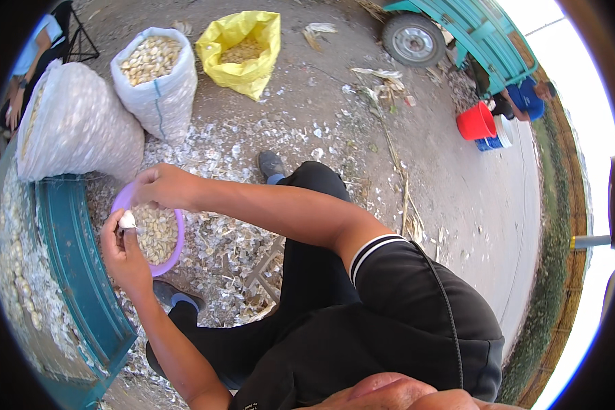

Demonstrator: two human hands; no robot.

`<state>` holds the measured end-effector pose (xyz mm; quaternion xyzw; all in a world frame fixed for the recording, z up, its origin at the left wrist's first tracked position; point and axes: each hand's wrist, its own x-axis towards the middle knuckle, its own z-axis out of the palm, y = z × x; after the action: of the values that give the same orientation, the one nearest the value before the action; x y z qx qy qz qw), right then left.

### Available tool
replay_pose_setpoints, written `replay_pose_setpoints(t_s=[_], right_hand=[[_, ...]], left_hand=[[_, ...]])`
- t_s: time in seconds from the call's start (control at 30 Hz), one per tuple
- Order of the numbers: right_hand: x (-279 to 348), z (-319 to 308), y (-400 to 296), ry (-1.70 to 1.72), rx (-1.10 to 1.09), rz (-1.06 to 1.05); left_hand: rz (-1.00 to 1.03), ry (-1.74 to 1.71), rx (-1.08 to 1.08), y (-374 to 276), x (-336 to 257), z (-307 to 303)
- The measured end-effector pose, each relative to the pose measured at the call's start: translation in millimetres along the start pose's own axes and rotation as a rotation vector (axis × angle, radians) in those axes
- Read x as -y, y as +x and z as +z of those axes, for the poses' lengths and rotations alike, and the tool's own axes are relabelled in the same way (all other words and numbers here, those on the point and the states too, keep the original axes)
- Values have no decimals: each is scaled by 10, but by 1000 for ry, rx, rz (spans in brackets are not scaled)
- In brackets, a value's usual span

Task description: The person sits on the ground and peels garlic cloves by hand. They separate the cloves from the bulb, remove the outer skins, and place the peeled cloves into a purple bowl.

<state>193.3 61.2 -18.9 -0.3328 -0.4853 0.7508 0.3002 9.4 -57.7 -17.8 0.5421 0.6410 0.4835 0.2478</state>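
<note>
My left hand (125, 251) pinches a white garlic bulb (127, 220) between thumb and fingers, over the left side of a purple plastic basin (180, 238). Peeled-looking pale garlic cloves (157, 236) lie inside the basin, which stands on the ground. My right hand (159, 185) is over the basin's upper rim, just above the bulb in the picture and apart from it. Its fingers are bent and blurred, so whether they hold anything cannot be told. Both forearms are bare. My shoes are on the ground near the basin, one beside it and one farther up.
A full white woven sack (82, 120) leans beside a teal metal edge (74, 230). An open white sack of cloves (159, 97) and a yellow sack (256, 79) stand beyond. Garlic skins litter the ground. One person sits upper left; another is by a red bucket (475, 121) and teal vehicle (471, 31).
</note>
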Motion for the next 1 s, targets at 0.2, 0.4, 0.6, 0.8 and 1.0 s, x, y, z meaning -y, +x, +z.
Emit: replay_pose_setpoints(t_s=[0.2,0.4,0.6,0.8,1.0], right_hand=[[75,-159,-167,39,215,84],[143,-200,-171,-185,296,26],[190,26,-218,-110,156,77],[39,-58,-76,264,270,100],[57,-37,-116,95,212,98]], left_hand=[[118,86,140,-35,-67,63],[111,70,159,-40,-14,-64],[-72,-295,25,7,-21,-56],[-289,-475,-137,-15,-21,-180],[-71,-65,-146,-63,-40,-121]])
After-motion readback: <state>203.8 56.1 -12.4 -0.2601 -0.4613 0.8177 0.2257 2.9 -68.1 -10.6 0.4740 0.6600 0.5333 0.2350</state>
